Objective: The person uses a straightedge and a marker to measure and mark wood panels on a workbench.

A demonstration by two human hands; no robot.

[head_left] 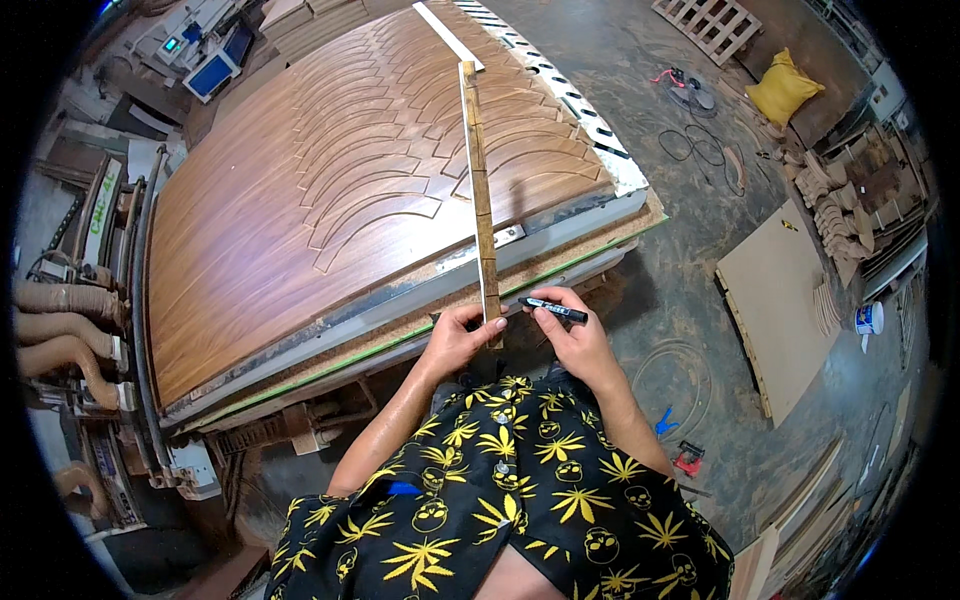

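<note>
My left hand [463, 337] grips the near end of a long narrow wooden strip [480, 190], its thumb lying on the strip's face. Dark lines cross the strip at intervals, and its left edge is white. It reaches away from me over a wood-grain panel [230, 220] cut with rows of curved pieces. In my right hand [578, 338] is a black marker [556, 309], held between thumb and fingers, its tip end pointing left toward the strip. A small gap separates the marker from the strip. Whether the marker is capped, I cannot tell.
A white strip [450, 36] lies at the panel's far end, beside a slotted white edge [600, 135]. Thick hoses [70, 340] and machine parts stand left. On the right floor are a large board [785, 310], a white bucket [869, 318], cables [705, 145] and a yellow sack [785, 88].
</note>
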